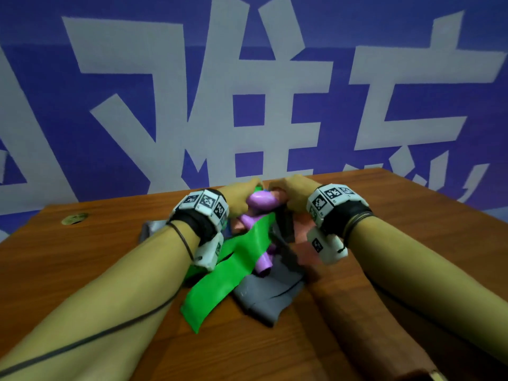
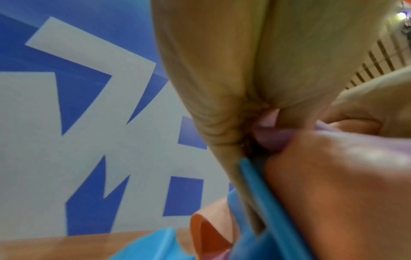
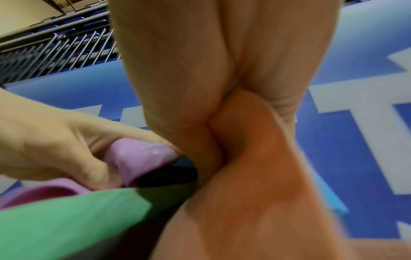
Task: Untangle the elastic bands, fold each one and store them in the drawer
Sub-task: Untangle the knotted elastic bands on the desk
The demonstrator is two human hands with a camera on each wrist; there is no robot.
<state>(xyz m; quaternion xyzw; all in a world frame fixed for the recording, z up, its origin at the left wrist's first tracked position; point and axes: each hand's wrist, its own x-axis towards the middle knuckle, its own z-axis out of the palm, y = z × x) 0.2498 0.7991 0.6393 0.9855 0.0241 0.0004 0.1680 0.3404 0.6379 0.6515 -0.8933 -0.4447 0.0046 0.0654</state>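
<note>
A knot of elastic bands lies on the wooden table in the head view: a wide green band, a purple band, a grey band, a black band and an orange band. My left hand grips the purple band at the top of the knot, fingers curled round it. Close beside it, my right hand holds the orange band in its closed fingers. A blue band runs under the left palm. No drawer is in view.
A blue wall with large white characters stands right behind the table's far edge. A round brass fitting sits in the tabletop at the far left. A dark cable trails from my left forearm.
</note>
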